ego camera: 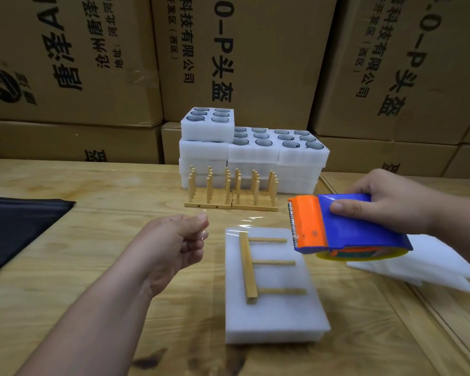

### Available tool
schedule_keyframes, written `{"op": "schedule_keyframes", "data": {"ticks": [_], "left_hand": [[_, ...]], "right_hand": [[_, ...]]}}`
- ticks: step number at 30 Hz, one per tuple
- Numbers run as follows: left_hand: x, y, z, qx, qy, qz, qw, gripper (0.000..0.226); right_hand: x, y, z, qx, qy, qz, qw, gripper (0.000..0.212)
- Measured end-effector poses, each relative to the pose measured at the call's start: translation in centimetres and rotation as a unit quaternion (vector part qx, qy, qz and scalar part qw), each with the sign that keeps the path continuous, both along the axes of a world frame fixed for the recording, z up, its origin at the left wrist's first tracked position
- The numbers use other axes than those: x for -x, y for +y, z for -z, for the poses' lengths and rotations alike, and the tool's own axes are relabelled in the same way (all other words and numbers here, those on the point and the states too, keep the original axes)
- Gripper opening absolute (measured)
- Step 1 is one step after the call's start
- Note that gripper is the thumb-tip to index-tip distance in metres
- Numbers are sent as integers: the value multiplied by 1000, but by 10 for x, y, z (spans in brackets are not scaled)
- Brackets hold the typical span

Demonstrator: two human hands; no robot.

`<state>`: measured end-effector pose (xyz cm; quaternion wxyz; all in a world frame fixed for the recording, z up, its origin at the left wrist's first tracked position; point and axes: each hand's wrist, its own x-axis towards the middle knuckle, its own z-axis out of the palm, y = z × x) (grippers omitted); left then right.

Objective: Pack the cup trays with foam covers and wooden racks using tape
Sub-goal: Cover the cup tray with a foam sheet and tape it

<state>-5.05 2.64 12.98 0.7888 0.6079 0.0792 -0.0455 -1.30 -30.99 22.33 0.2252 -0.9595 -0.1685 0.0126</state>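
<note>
Now stretching a strip of clear tape (244,221) from the blue-and-orange tape dispenser (345,226) over the white foam-covered cup tray (274,316) on the pale wooden table (92,267), the small wooden rack (251,267) lying flat on top. Likely to fold and stick to itself if tension drops, or to drag the loose rack askew. Left hand (179,240) forward, fingers (201,226) pinching the tape end; right hand (391,202) raised, gripping the dispenser. More trays stacked behind.
</note>
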Motion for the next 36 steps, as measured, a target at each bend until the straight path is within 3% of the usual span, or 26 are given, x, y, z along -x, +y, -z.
{"op": "schedule_keyframes", "data": {"ticks": [7, 12, 19, 24, 27, 29, 33, 36], "left_hand": [[-7, -2, 43, 23, 77, -40, 996, 17], [-8, -7, 78, 36, 142, -70, 987, 16], [-6, -23, 104, 35, 156, -105, 982, 18], [-6, -34, 114, -111, 129, -120, 978, 27], [-6, -40, 112, -201, 110, -101, 968, 25], [-6, -42, 109, -242, 110, -104, 958, 36], [-6, -43, 111, -303, 110, -103, 941, 40], [-8, -44, 116, -404, 87, -81, 907, 33]], "right_hand": [[-7, 8, 3, 68, 10, 0, 998, 81], [-19, 27, 3, 132, 18, -24, 991, 78], [-28, 40, 5, 167, 19, -49, 985, 75], [-31, 40, 8, 167, 29, -47, 984, 71], [-32, 41, 9, 155, 36, -49, 986, 59], [-32, 41, 8, 148, 36, -49, 987, 54], [-36, 40, 11, 152, 32, -43, 987, 59], [-37, 40, 15, 160, 35, -31, 986, 63]]}}
